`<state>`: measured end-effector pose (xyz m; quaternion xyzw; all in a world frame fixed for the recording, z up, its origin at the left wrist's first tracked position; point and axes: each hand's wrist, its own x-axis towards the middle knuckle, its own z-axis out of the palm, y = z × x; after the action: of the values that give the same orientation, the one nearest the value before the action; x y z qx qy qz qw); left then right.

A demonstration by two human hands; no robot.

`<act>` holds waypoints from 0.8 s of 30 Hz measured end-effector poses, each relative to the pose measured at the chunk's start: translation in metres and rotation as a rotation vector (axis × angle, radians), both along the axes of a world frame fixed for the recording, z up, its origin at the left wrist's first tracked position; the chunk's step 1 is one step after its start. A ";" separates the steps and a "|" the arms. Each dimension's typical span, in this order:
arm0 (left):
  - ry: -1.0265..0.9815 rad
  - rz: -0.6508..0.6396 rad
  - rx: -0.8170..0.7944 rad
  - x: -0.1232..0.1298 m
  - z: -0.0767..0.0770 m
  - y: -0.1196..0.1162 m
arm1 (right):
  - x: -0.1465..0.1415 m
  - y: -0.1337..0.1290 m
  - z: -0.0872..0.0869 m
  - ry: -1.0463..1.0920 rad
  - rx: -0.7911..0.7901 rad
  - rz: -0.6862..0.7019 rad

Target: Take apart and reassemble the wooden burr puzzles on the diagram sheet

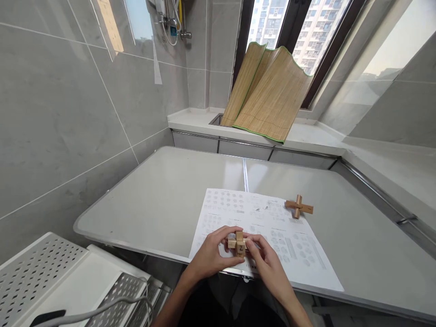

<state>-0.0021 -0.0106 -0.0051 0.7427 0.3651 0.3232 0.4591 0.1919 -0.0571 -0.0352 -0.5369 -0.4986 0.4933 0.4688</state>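
Both hands hold a small wooden interlocking puzzle [240,248] at the table's front edge; one block end bears a dark letter that looks like Z. My left hand [213,252] grips it from the left, thumb along the bottom and index finger over the top. From the right, the thumb and fingers of my right hand [267,260] pinch it. Under the hands spreads a large white instruction sheet [221,211] printed with many small diagrams. Towards the sheet's far right corner lies a cross-shaped wooden puzzle [299,206], apart from both hands.
The pale folding table [153,195] has a metal seam across its middle. Behind it, a folded bamboo mat [272,95] leans on the white counter [194,119] by the window. A white perforated rack [44,268] with a grey cable [112,303] stands at the lower left.
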 end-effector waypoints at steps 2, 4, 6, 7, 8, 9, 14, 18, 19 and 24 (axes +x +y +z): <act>0.000 -0.011 0.014 0.000 0.001 0.000 | -0.001 0.000 0.002 0.004 -0.009 -0.007; -0.008 -0.024 0.032 0.001 0.001 0.000 | -0.003 -0.001 0.003 0.012 -0.009 -0.028; -0.023 -0.031 0.040 0.002 -0.001 0.001 | -0.003 -0.001 0.003 -0.004 0.001 -0.067; -0.029 -0.029 0.031 0.002 -0.003 0.001 | -0.001 -0.001 0.002 -0.025 0.013 -0.089; -0.028 -0.023 0.012 0.002 -0.005 0.001 | 0.003 -0.001 0.002 -0.053 0.028 -0.112; -0.020 -0.014 -0.011 0.001 -0.007 0.002 | 0.009 0.000 0.001 -0.088 0.046 -0.138; 0.031 0.017 -0.079 -0.002 -0.012 0.004 | 0.065 0.007 -0.006 -0.310 0.149 -0.374; 0.039 0.012 -0.094 -0.002 -0.010 0.004 | 0.123 0.018 -0.018 -0.599 0.237 -0.527; 0.038 0.012 -0.097 -0.001 -0.010 0.004 | 0.136 0.021 -0.023 -0.643 0.240 -0.544; 0.034 0.015 -0.102 0.000 -0.010 0.005 | 0.174 0.035 -0.042 -0.778 0.219 -0.602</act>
<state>-0.0023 -0.0060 -0.0152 0.7211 0.3943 0.2947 0.4875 0.3655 -0.0216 -0.0769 -0.7487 -0.5083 0.0441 0.4233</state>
